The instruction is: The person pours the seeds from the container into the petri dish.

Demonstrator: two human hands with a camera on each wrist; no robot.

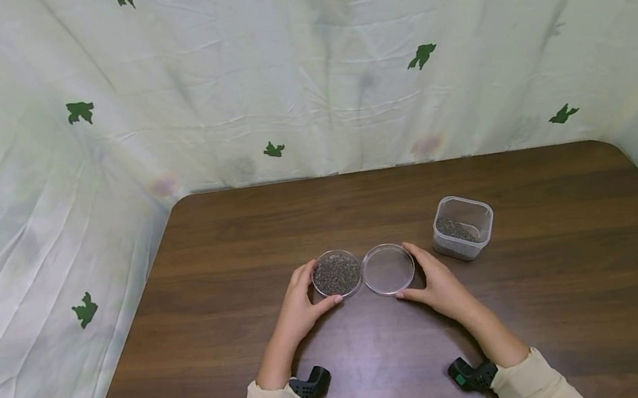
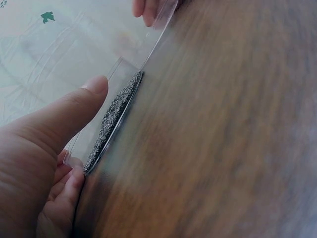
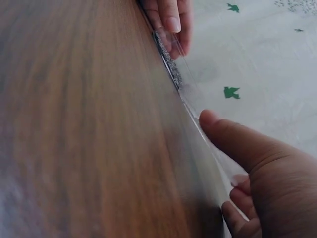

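Observation:
A clear round petri dish (image 1: 337,274) full of dark grey granules sits on the table in the head view. My left hand (image 1: 299,302) grips its left side, thumb at the near edge and fingers at the far edge. Right beside it lies an empty clear petri dish half (image 1: 389,269). Around its right side curls my right hand (image 1: 440,282), thumb near and fingers far. In the left wrist view the granules (image 2: 115,116) are heaped higher toward the middle, behind the clear wall. The right wrist view shows my right thumb (image 3: 233,139) against the empty half's rim.
A clear square plastic tub (image 1: 462,228) with some of the same granules stands to the right, beyond my right hand. Brown wood-grain table (image 1: 273,219) lies under everything. A pale cloth with green leaf-like shapes (image 1: 302,79) hangs behind the table and along its sides.

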